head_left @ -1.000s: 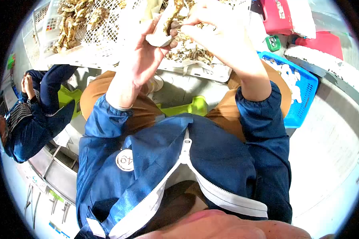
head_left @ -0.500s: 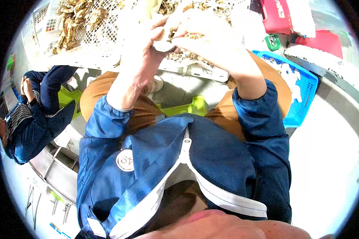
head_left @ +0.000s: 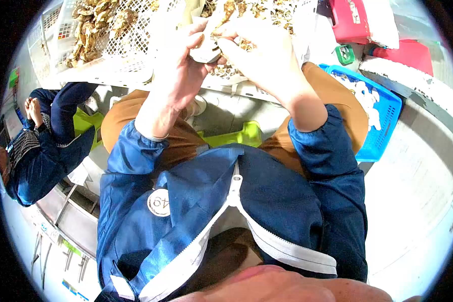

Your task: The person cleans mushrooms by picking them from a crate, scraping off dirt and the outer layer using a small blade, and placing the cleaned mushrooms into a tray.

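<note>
Left hand [head_left: 185, 69], raised, grasps a pale mushroom-like piece [head_left: 204, 53]; right hand [head_left: 254, 53] angles inward beside it, grip unclear.

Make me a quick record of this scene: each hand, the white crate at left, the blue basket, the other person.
left hand: holds a pale piece
right hand: beside the piece; contact unclear in the glare
crate: mesh, with brown clumps
basket: beside the right knee, with white bits
other person: far left, hands close together
</note>
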Tool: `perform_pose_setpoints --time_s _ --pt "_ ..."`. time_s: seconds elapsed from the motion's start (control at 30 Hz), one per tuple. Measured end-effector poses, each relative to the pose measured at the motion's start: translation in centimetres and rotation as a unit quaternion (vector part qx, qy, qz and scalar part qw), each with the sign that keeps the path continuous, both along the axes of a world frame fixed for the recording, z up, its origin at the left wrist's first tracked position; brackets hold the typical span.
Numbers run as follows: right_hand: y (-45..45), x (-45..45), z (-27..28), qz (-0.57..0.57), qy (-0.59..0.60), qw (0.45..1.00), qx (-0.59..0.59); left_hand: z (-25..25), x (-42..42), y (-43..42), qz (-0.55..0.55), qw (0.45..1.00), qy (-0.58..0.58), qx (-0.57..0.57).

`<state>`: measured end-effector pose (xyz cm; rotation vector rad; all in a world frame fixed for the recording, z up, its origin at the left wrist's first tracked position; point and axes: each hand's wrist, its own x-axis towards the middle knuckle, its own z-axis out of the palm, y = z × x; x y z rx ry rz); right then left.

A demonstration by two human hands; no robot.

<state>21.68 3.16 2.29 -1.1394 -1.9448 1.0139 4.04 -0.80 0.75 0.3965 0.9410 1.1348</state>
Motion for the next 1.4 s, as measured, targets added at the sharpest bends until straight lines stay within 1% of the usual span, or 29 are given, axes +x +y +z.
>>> perform_pose_setpoints --time_s 0.07,0.1,0.17,0.2,0.27,0.33,0.4,0.53,0.63,0.67,0.73,0.77,0.8,0.87,1.03,1.07,1.17,1.27,1.4 --pt "0.3 0.0 -0.6 0.021 0.024 0.998 0.050 -0.4 0.2 0.1 0.007 0.999 0.001 0.034" --pt "0.4 0.0 -0.8 0.032 0.036 0.996 0.075 -0.3 0.5 0.0 0.013 0.999 0.021 0.035" --pt "0.1 -0.1 -0.5 0.011 0.014 0.994 0.111 0.1 1.0 -0.2 0.024 0.997 0.062 0.036" --pt "0.1 -0.2 -0.3 0.001 0.002 0.992 0.130 0.2 1.1 -0.1 0.026 0.998 0.052 0.030" --pt "0.3 0.3 -0.3 -0.022 -0.043 0.990 0.130 0.2 1.2 0.0 0.029 0.999 0.032 0.018" --pt "0.6 0.9 -0.2 -0.064 -0.093 0.984 0.137 -0.3 0.1 0.0 -0.005 0.999 0.034 0.009" --pt "2.0 2.1 1.2 -0.091 -0.044 0.980 0.170 -1.0 -0.6 -0.1 -0.022 0.999 0.034 0.013" --pt "3.9 3.5 2.1 -0.187 0.033 0.958 0.215 -0.6 -0.4 -0.1 0.007 0.999 0.030 -0.009" --pt "2.8 3.5 4.5 -0.089 0.000 0.994 0.063 -0.4 -0.3 -0.1 0.015 1.000 0.008 -0.026" --pt "3.1 3.5 3.3 -0.052 -0.045 0.988 0.137 -0.6 -0.4 -0.2 0.011 1.000 -0.003 -0.027" --pt "3.2 2.6 0.7 -0.006 -0.003 0.987 0.163 -0.8 -0.3 -0.4 0.014 0.999 -0.011 -0.027" --pt "3.2 2.2 0.0 0.018 0.017 0.984 0.175 -0.8 -0.2 -0.4 -0.001 1.000 0.000 -0.022" --pt "2.7 2.0 1.2 0.032 0.001 0.985 0.171 -0.5 -0.1 -0.4 -0.016 1.000 0.011 -0.016" --pt "2.6 1.7 1.1 0.029 0.005 0.983 0.180 0.7 0.7 -0.3 -0.047 0.998 0.032 -0.003" --pt "2.6 1.6 1.0 0.032 0.009 0.975 0.219 1.4 1.1 -0.6 -0.073 0.992 0.103 0.008" --pt "2.7 1.4 0.5 0.018 0.010 0.970 0.242 1.5 1.2 -0.6 -0.075 0.991 0.110 0.007" --pt "2.3 1.7 0.2 0.006 -0.066 0.976 0.209 1.6 1.2 -0.6 -0.079 0.988 0.136 0.006" --pt "2.3 1.7 0.7 0.005 -0.069 0.982 0.174 1.7 1.3 -0.5 -0.072 0.986 0.148 0.011" --pt "2.3 0.9 0.8 0.005 0.024 0.976 0.217 0.9 1.2 -0.7 -0.062 0.984 0.164 0.013"
